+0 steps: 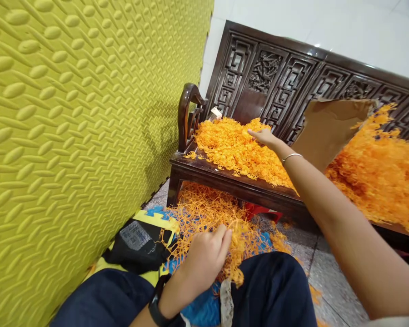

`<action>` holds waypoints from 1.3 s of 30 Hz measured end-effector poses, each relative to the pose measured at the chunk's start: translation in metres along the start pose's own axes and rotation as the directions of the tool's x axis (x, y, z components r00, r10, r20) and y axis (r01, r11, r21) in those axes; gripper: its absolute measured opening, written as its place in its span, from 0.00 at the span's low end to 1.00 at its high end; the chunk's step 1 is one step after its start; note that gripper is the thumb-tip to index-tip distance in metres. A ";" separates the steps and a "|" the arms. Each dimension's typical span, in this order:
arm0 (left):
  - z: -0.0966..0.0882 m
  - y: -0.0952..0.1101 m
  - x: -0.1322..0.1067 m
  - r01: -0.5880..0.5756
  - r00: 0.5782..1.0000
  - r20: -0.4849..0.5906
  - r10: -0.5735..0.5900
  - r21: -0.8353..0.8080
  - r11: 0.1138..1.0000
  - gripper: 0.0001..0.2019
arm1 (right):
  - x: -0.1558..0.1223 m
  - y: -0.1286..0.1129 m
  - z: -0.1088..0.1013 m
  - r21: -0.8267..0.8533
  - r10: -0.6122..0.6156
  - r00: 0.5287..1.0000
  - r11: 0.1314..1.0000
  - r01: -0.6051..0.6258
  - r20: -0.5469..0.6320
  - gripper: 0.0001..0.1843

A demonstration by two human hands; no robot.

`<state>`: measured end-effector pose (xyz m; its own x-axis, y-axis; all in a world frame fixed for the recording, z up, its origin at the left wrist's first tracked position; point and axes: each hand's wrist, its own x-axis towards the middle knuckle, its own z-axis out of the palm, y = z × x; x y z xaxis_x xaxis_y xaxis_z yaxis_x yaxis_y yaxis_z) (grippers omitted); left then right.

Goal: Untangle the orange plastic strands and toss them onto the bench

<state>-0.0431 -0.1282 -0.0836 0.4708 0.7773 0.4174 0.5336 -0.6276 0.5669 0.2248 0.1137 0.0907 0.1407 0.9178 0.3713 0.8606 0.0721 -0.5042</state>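
My left hand [206,254] is closed in a pinch above my lap, with an orange branching strand [237,227] at its fingertips. Below and beyond it, a tangle of thin orange strands [204,204] covers the floor in front of the bench. My right hand [263,136] reaches across to the bench seat, its fingers stretched out over a pile of small orange frilly pieces [231,141]. Part of that hand's fingers is turned away from view. These pieces look like soft plastic sprigs, though their exact kind does not show.
A dark carved wooden bench [204,170] stands ahead. Brown cardboard [330,129] separates the near pile from a larger orange heap [385,177]. A yellow foam mat [88,113] rises at left. A black bag [138,245] and a red stool [264,211] are low down.
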 end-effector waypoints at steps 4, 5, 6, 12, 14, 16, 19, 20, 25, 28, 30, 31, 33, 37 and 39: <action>-0.008 -0.017 0.008 0.122 0.989 -0.050 -0.137 -0.231 0.965 0.16 | 0.010 -0.005 0.018 0.027 0.089 0.992 0.995 -0.092 0.094 0.26; -0.010 -0.021 0.010 0.140 0.984 -0.062 -0.165 -0.302 0.943 0.16 | 0.010 -0.007 0.021 0.043 0.084 0.991 0.995 -0.089 0.108 0.28; -0.012 -0.025 0.012 0.151 0.978 -0.078 -0.193 -0.372 0.916 0.16 | 0.011 -0.009 0.024 0.058 0.076 0.990 0.995 -0.084 0.118 0.31; -0.019 -0.037 0.016 0.131 0.892 -0.196 -0.407 -0.751 0.647 0.17 | 0.003 -0.022 0.033 0.140 0.027 0.998 0.990 -0.034 0.056 0.32; -0.020 -0.036 0.017 0.104 0.852 -0.227 -0.473 -0.811 0.575 0.19 | -0.006 -0.029 0.035 0.185 -0.004 0.999 0.983 -0.005 0.049 0.26; -0.021 -0.035 0.018 0.081 0.813 -0.252 -0.525 -0.844 0.531 0.20 | -0.021 -0.037 0.036 0.244 -0.054 0.991 0.969 0.023 0.122 0.20; -0.020 -0.033 0.018 0.045 0.760 -0.295 -0.579 -0.866 0.499 0.19 | -0.055 -0.049 0.039 0.380 -0.174 0.917 0.925 0.026 0.359 0.19; -0.019 -0.033 0.019 0.030 0.746 -0.310 -0.589 -0.868 0.495 0.19 | -0.068 -0.052 0.040 0.433 -0.204 0.874 0.901 -0.009 0.442 0.21; -0.013 -0.034 0.021 0.002 0.737 -0.322 -0.594 -0.878 0.479 0.19 | -0.130 -0.062 0.044 0.638 -0.427 0.548 0.717 -0.280 0.720 0.31; -0.009 -0.031 0.021 0.007 0.748 -0.312 -0.586 -0.879 0.477 0.19 | -0.153 -0.069 0.045 0.633 -0.540 0.345 0.724 -0.274 0.767 0.43; -0.006 -0.028 0.021 0.018 0.759 -0.311 -0.572 -0.868 0.496 0.20 | -0.163 -0.075 0.045 0.587 -0.507 0.341 0.786 -0.192 0.791 0.43; -0.005 -0.026 0.021 0.024 0.763 -0.312 -0.565 -0.861 0.508 0.20 | -0.167 -0.077 0.045 0.555 -0.480 0.367 0.822 -0.130 0.797 0.37; -0.002 -0.023 0.020 0.034 0.775 -0.310 -0.551 -0.850 0.526 0.21 | -0.171 -0.081 0.048 0.471 -0.447 0.417 0.881 0.051 0.791 0.19; 0.002 -0.019 0.018 0.051 0.833 -0.259 -0.489 -0.844 0.533 0.20 | -0.166 -0.072 0.053 0.142 -0.464 0.468 0.808 0.572 0.752 0.18; 0.005 -0.019 0.018 0.079 0.879 -0.183 -0.441 -0.855 0.513 0.19 | -0.156 -0.059 0.051 -0.064 -0.472 0.517 0.691 0.720 0.714 0.17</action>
<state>-0.0413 -0.1024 -0.0906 0.0497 0.9677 0.2473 -0.2895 -0.2230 0.9308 0.1272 -0.0135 0.0222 -0.6831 0.7193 -0.1263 0.7275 0.6854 -0.0310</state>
